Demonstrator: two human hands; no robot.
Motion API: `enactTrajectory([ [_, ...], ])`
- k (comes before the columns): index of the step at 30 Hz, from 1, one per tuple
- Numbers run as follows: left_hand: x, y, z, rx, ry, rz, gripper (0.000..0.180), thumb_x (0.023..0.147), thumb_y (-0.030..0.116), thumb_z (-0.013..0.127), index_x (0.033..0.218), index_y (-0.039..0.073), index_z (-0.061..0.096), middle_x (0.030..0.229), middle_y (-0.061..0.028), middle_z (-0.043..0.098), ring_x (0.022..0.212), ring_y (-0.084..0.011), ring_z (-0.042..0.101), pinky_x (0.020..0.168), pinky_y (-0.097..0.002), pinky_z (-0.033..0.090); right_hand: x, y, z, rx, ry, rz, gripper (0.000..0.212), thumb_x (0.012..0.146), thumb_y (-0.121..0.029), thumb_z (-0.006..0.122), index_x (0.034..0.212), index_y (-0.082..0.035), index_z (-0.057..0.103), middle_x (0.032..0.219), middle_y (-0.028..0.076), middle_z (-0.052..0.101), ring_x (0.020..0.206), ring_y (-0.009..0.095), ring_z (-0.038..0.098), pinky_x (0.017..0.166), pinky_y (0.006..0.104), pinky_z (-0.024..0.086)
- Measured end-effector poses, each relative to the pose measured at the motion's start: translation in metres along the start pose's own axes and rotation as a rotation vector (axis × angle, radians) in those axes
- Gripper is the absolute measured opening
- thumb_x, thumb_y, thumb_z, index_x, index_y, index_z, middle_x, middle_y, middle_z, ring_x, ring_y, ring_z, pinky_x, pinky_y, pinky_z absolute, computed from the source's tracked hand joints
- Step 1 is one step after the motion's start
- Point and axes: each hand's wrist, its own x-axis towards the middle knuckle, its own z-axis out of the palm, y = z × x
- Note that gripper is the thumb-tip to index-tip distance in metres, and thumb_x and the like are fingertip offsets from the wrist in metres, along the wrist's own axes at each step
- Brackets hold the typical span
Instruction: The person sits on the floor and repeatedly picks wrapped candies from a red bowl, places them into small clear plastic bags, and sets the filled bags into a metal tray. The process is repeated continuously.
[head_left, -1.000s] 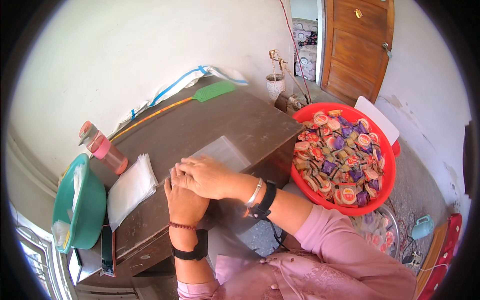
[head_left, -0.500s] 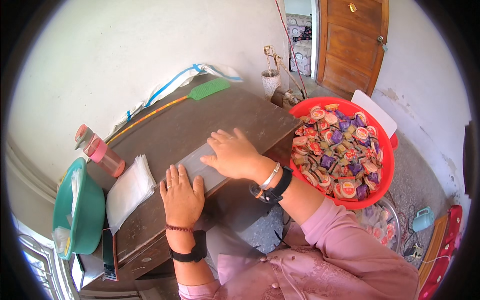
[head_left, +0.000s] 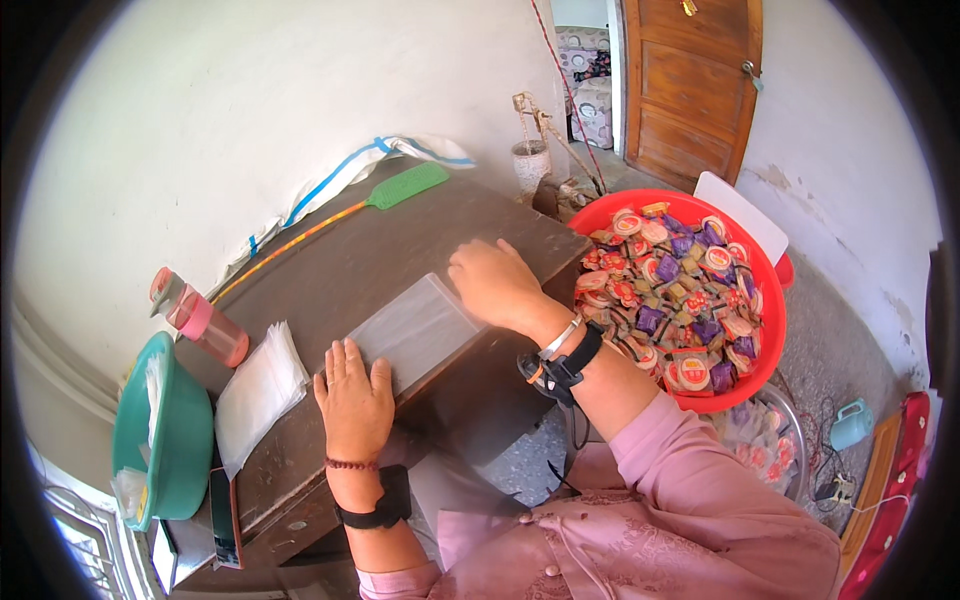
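A flat, clear plastic bag (head_left: 415,325) lies on the dark brown table (head_left: 345,275), close to its front edge. My left hand (head_left: 355,400) rests flat at the bag's left end, fingers stretched out and slightly apart. Over by the bag's right end is my right hand (head_left: 497,287), palm down and slightly blurred, its fingers loosely bent and holding nothing that I can see. Left of my left hand, a stack of similar bags (head_left: 262,390) sits on the table.
A red basin (head_left: 777,310) full of wrapped snacks (head_left: 670,270) stands right of the table. On the left are a green basin (head_left: 180,440), a pink bottle (head_left: 208,325) and a phone (head_left: 226,515). A green fly swatter (head_left: 408,186) lies at the back.
My right hand has slid right along the plastic bag, baring its middle. The left hand stays at the left end. The whole view has shifted slightly.
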Motion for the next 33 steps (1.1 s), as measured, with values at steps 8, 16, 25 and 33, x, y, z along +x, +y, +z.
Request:
enactTrajectory([
  [8,0.004,0.023,0.000,-0.010,0.054,0.084,0.057,0.107,0.037,0.044,0.151,-0.001,0.047,0.159,-0.0245,0.042,0.152,-0.0387,0.033,0.122,-0.0609,0.020,-0.003,-0.001,-0.005,0.205,0.111,0.013,0.013,0.091,-0.009,0.057,0.094,-0.007,0.069,0.109,0.013,0.071,0.114,0.037,0.061,0.109,0.0546,0.039],
  [16,0.013,-0.005,-0.003,-0.055,-0.063,0.141,0.053,0.101,0.034,0.056,0.148,0.010,0.054,0.156,-0.0229,0.046,0.148,-0.0394,0.038,0.122,-0.0596,0.022,0.001,0.018,0.002,0.216,0.017,-0.129,0.019,0.084,-0.005,0.056,0.080,-0.013,0.073,0.115,0.013,0.071,0.130,0.028,0.057,0.108,0.0461,0.036],
  [25,0.024,0.074,0.003,-0.415,0.290,0.291,0.011,0.088,0.011,0.073,0.089,0.003,0.066,0.087,-0.0163,0.064,0.081,-0.0363,0.063,0.073,-0.0467,0.051,-0.001,0.015,-0.004,0.204,-0.063,-0.128,0.024,0.081,-0.005,0.056,0.082,-0.015,0.078,0.128,0.014,0.070,0.129,0.028,0.057,0.108,0.0449,0.035],
  [33,0.030,0.110,0.012,-0.113,0.089,0.049,0.033,0.086,0.039,0.073,0.085,0.007,0.065,0.089,-0.0160,0.069,0.081,-0.0387,0.069,0.072,-0.0468,0.055,0.001,0.018,0.001,0.239,-0.021,-0.119,0.019,0.079,-0.004,0.058,0.079,-0.012,0.076,0.114,0.012,0.072,0.123,0.028,0.061,0.103,0.0435,0.037],
])
